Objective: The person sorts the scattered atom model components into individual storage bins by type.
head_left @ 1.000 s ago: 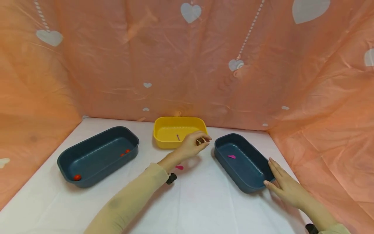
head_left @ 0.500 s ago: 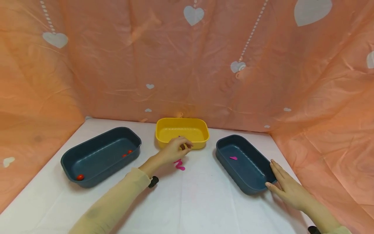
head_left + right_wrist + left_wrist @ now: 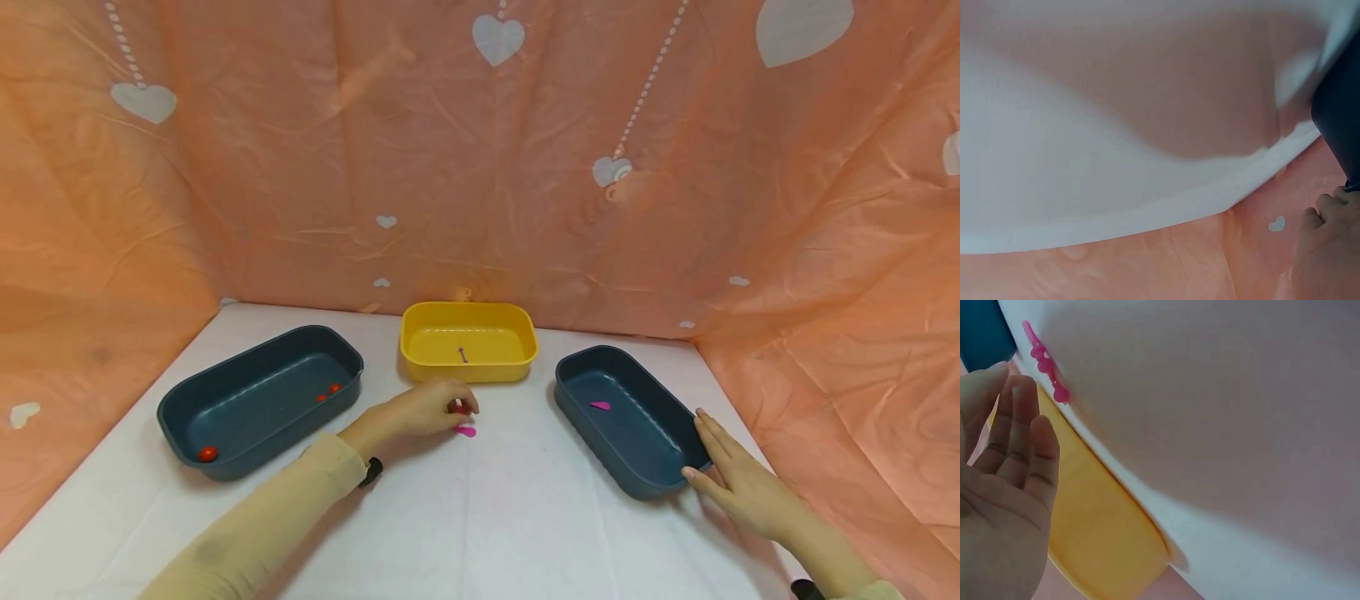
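Observation:
A small pink knobbed strip (image 3: 1044, 364) lies on the white cloth; in the head view its rounded end (image 3: 467, 431) shows just below the left hand's fingertips. My left hand (image 3: 431, 407) is over the strip, fingers loosely bent and nothing gripped. In the left wrist view the left hand's fingertips (image 3: 1041, 425) are apart from the strip. My right hand (image 3: 742, 492) rests at the near right end of the right dark blue tray (image 3: 637, 487), fingers straight along its rim. Inside that tray lies another pink piece (image 3: 600, 406).
A yellow tray (image 3: 468, 372) with a small purple piece (image 3: 462, 354) stands at the back. The left dark blue tray (image 3: 255, 392) contains a red ball (image 3: 207, 454) and small red pieces (image 3: 334, 388). Orange cloth (image 3: 480, 167) with hearts surrounds the white surface.
My left hand has moved left and nearer, from between the yellow and right blue trays to over the pink strip on the cloth. The right hand stays on its tray.

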The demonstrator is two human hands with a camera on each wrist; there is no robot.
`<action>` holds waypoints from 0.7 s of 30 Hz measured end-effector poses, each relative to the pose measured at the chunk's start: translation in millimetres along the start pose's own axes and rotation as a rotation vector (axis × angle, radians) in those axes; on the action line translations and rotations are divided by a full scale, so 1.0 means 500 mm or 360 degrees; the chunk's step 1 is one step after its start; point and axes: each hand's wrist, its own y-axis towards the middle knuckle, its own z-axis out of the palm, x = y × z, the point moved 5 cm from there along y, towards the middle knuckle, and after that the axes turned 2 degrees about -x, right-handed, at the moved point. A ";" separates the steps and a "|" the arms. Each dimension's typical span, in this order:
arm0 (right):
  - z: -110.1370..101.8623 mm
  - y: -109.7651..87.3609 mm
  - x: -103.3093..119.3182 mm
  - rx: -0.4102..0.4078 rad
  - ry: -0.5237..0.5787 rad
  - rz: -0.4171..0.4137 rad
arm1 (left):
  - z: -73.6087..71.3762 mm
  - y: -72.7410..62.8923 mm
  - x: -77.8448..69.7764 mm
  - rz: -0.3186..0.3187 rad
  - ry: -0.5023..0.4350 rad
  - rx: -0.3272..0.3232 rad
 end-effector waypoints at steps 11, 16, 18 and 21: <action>0.001 0.000 -0.001 -0.0009 -0.0013 0.0004 | 0.015 0.006 -0.009 -0.0009 0.0129 0.0191; 0.000 0.001 0.001 0.0014 0.0006 0.0029 | 0.020 0.010 -0.009 0.0006 0.0166 0.0257; 0.000 0.001 0.000 0.0026 0.0017 0.0043 | 0.021 0.011 -0.010 0.0034 0.0182 0.0269; 0.000 0.001 -0.001 0.0040 0.0027 0.0058 | 0.022 0.012 -0.012 0.0058 0.0195 0.0275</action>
